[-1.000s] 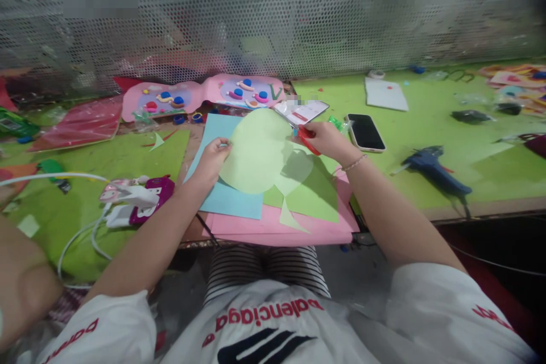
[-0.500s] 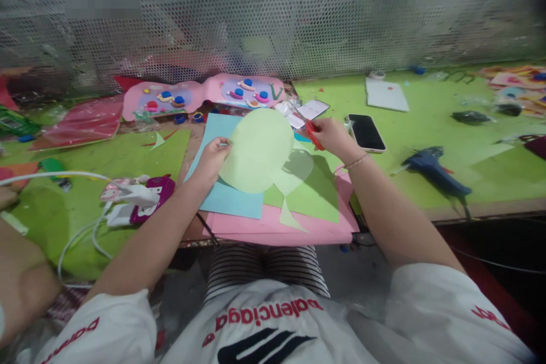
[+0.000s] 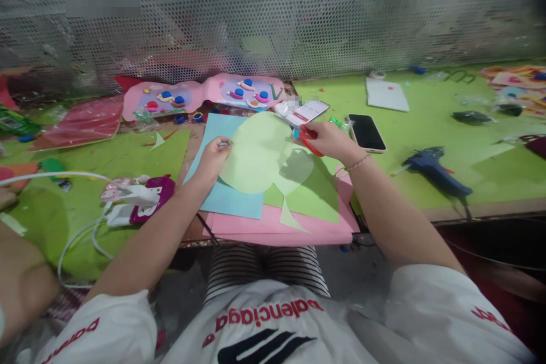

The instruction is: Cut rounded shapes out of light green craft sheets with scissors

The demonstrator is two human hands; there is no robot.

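Note:
My left hand point(image 3: 216, 158) pinches the left edge of a rounded pale green paper point(image 3: 251, 153). At its upper right side, my right hand point(image 3: 330, 141) holds red-handled scissors point(image 3: 310, 141); their blades are hard to make out. The pale green paper lies over a blue sheet point(image 3: 234, 205), a brighter green sheet point(image 3: 322, 202) and pink sheets point(image 3: 247, 230). A pointed pale green scrap point(image 3: 290, 217) rests on the pink and green sheets near the front edge.
Beyond the papers lie a pink decorated piece point(image 3: 205, 94) and a lit phone point(image 3: 307, 112). A dark phone point(image 3: 367, 132) and a blue glue gun point(image 3: 439, 170) are on the right. Chargers with white cables point(image 3: 143, 199) lie left, near another person's arm point(image 3: 25, 278).
My right hand and the scissors have moved slightly down, and the blades no longer stand up beyond the paper. The paper's upper right edge looks lower. My left hand has stayed put.

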